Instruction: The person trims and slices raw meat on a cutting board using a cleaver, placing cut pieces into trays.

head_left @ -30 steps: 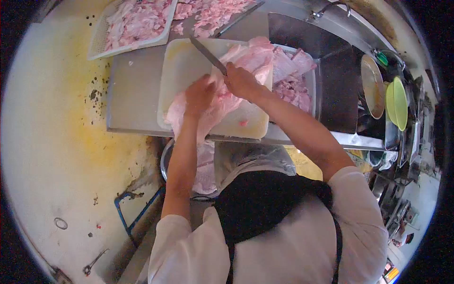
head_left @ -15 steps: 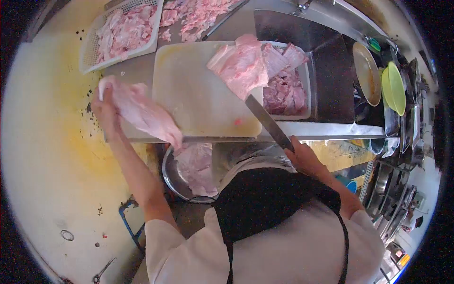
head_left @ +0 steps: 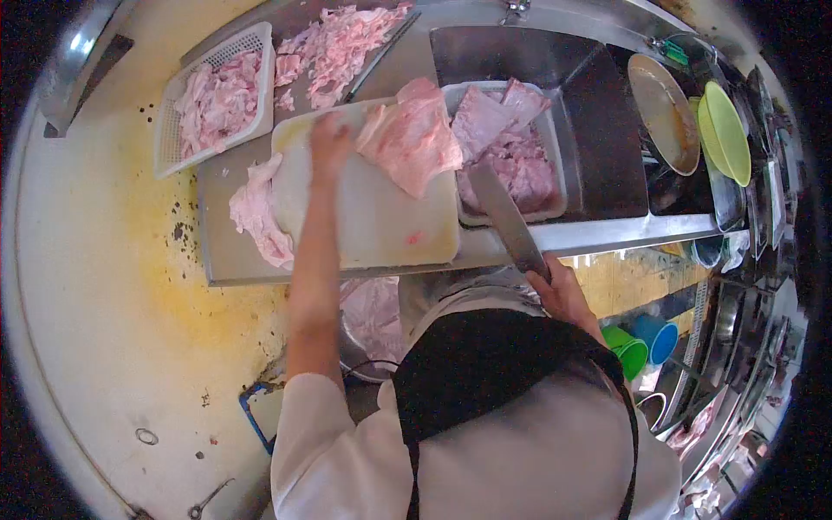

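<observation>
My right hand (head_left: 559, 290) grips the handle of a broad-bladed knife (head_left: 504, 217), whose tip lies over the near left part of a white basket (head_left: 559, 186) of meat pieces. Blurred by motion, my left hand (head_left: 330, 143) is over the upper left of the white cutting board (head_left: 373, 230). It looks open, with nothing visible in it. Just right of it, a large pink slab of meat (head_left: 412, 139) lies on the board and overhangs its right edge. A pale, limp piece of meat (head_left: 262, 212) rests at the board's left edge, partly on the steel counter.
A white perforated basket (head_left: 267, 82) of pale meat stands at the back left, beside loose trimmings (head_left: 342, 52) and a thin dark rod (head_left: 381, 56). The sink (head_left: 598, 130) lies to the right. Below the counter is a metal bowl with meat (head_left: 373, 316).
My left hand has let go of the pale piece of meat at the board's left and moved right, over the board. My right hand still holds the knife.
</observation>
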A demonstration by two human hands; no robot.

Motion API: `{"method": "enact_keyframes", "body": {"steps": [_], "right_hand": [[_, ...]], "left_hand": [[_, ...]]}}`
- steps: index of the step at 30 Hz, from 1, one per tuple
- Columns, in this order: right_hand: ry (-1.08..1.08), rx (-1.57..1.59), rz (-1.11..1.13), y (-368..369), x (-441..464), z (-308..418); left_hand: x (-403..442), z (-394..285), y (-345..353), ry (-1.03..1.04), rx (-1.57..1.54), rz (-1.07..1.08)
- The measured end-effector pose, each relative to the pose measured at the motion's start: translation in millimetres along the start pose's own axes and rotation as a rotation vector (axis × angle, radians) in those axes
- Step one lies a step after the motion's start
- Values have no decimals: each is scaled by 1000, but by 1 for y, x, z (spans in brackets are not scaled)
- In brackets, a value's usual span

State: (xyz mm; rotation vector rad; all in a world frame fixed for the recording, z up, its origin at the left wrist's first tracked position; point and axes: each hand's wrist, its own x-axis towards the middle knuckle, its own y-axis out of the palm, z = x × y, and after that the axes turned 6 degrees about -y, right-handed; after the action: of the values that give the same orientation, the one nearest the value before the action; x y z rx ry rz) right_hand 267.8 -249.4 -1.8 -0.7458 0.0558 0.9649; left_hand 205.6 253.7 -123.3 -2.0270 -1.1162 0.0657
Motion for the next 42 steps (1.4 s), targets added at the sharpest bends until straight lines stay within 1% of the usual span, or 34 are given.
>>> {"method": "enact_keyframes", "body": {"steps": [2,5,8,10,11,14,17,18,21,22,25,27,28,31,34,37,40,42], "right_hand": [[-6,15,-6,-8,2,-3],[12,51,-4,-18,1,-9],[-23,94,-64,-16,0,-29],[-96,118,-128,-13,3,-39],[-79,137,-117,-13,6,-41],[-51,154,-87,-18,21,-41],[-62,137,-53,-25,35,-32],[-78,147,-34,-26,42,-31],[-122,200,23,-26,64,-30],[-135,220,41,-24,72,-29],[-358,118,27,-13,91,-25],[-458,-61,62,0,102,-19],[-511,-153,78,6,108,-13],[-467,-145,322,25,127,14],[-568,-195,330,36,141,52],[-586,-331,405,45,162,76],[-652,-480,426,52,181,92],[-578,-579,449,61,193,103]], "left_hand": [[5,-60,35,-165,79,156],[-2,-89,59,-303,4,272],[2,-103,51,-175,221,479],[1,-93,52,-19,162,397],[3,-86,52,60,133,354],[9,-107,25,-240,-292,452],[5,-177,-23,-438,-633,313],[5,-188,-39,-431,-601,267],[-7,-196,-76,-597,-808,90],[-15,-184,-85,-611,-861,102],[-62,-106,-85,-518,-309,97],[-113,-28,-59,-343,190,104],[-129,-7,-53,-250,437,109],[-132,-50,-61,-502,318,140],[-127,-53,-65,-514,345,216],[-122,-41,-62,-482,465,268],[-120,-41,-62,-471,432,251],[-121,-38,-58,-424,464,230]]}}
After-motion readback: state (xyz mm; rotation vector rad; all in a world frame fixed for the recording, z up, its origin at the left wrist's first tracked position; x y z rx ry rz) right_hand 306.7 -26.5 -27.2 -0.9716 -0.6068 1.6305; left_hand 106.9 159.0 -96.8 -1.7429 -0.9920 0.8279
